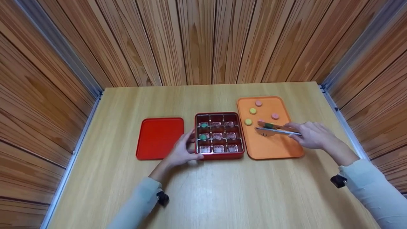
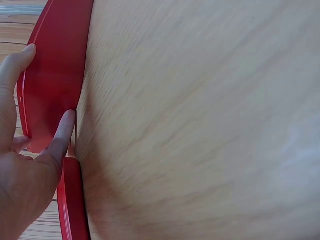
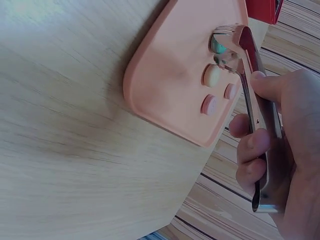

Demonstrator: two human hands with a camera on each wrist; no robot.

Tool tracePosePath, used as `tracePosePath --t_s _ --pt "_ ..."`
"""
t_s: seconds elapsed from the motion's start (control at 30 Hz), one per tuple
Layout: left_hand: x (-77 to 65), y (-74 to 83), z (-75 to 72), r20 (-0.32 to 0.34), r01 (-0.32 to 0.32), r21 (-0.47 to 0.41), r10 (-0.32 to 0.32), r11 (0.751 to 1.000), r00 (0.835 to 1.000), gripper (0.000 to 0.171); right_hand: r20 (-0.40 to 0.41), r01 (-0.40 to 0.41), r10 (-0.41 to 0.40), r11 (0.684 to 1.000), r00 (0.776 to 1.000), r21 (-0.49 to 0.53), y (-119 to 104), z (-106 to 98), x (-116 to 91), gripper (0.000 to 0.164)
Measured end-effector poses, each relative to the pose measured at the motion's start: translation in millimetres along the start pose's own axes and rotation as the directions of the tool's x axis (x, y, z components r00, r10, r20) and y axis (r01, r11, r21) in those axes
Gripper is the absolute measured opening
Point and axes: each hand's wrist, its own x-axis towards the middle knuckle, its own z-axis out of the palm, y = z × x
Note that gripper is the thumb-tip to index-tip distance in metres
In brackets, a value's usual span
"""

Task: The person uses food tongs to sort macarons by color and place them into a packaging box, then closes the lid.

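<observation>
My left hand point(image 1: 182, 151) holds the near left corner of a red box point(image 1: 227, 156), thumb on its front and fingers along its left side. A clear divided insert fills the box; two green macarons point(image 1: 203, 136) sit in its left column. My right hand point(image 1: 313, 135) grips metal tongs point(image 3: 265, 120) over the orange tray point(image 1: 270, 149). Between the tong tips, in the right wrist view, is a green macaron point(image 3: 218, 46), partly covered by them. Beside it on the tray lie a yellow macaron point(image 3: 211, 76) and a pink macaron point(image 3: 209, 104).
Left of the box lies a red lid point(image 1: 159, 138), close to my left hand. Several pink and yellow macarons point(image 1: 252, 111) are spread over the tray's far half. The tray stands right against the box's right side. Wood-patterned walls point(image 1: 197, 41) enclose the table.
</observation>
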Motion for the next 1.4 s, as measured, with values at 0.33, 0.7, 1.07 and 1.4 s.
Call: tracePosePath --t_s 0.33,0.7,1.07,1.4 --pt "0.8 -0.9 0.5 0.003 0.011 0.014 -0.011 1.000 1.000 0.120 0.012 -0.001 0.001 1.000 1.000 -0.003 -1 -3 2 0.039" --pt "-1.0 -0.7 1.8 0.003 -0.005 -0.019 0.005 1.000 1.000 0.121 -0.012 0.001 0.000 1.000 1.000 0.015 3 -13 -1 0.039" --pt "-0.6 -0.7 1.4 -0.004 -0.018 -0.011 0.018 1.000 1.000 0.122 -0.052 0.023 -0.022 0.999 0.998 0.022 -6 -32 2 0.041" --pt "-0.7 -0.2 0.9 0.000 -0.021 -0.032 0.021 0.999 1.000 0.121 -0.125 0.072 -0.075 0.997 0.989 -0.026 -29 -40 10 0.041"
